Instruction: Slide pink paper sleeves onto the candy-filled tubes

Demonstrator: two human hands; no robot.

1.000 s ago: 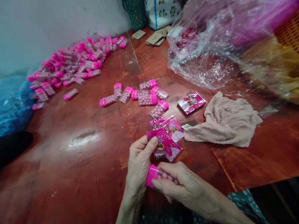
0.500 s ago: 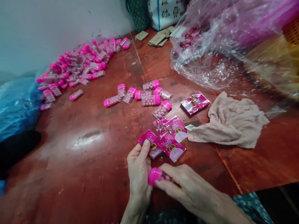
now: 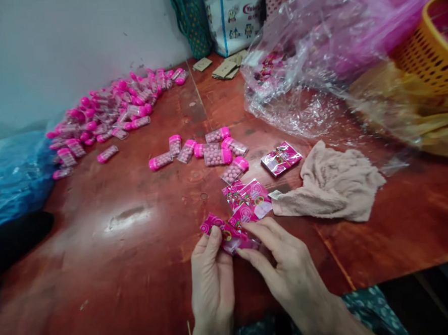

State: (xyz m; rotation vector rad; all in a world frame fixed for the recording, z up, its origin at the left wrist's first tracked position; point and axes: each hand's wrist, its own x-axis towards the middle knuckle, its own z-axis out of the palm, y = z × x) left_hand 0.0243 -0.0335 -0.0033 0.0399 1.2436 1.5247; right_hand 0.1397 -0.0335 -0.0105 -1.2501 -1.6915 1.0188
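My left hand (image 3: 212, 284) pinches a pink printed sachet (image 3: 218, 228) at the table's near edge. My right hand (image 3: 287, 270) meets it from the right, fingers on the same sachet and on a pink-capped candy vial (image 3: 241, 245) that is mostly hidden under the fingers. More pink sachets (image 3: 248, 199) lie just beyond the hands. A loose group of several candy vials (image 3: 208, 151) lies farther out on the red-brown wooden table (image 3: 137, 243).
A big heap of pink-capped vials (image 3: 106, 111) lies at the back left by the wall. A beige cloth (image 3: 331, 183) and one sachet (image 3: 281, 159) lie to the right. Crumpled clear plastic (image 3: 309, 66), an orange basket (image 3: 429, 49), bags (image 3: 230, 15) and blue plastic (image 3: 11, 170) ring the table.
The vial in my right hand has moved forward to the sachet held by my left hand; both hands now meet on it. The view shifted slightly.
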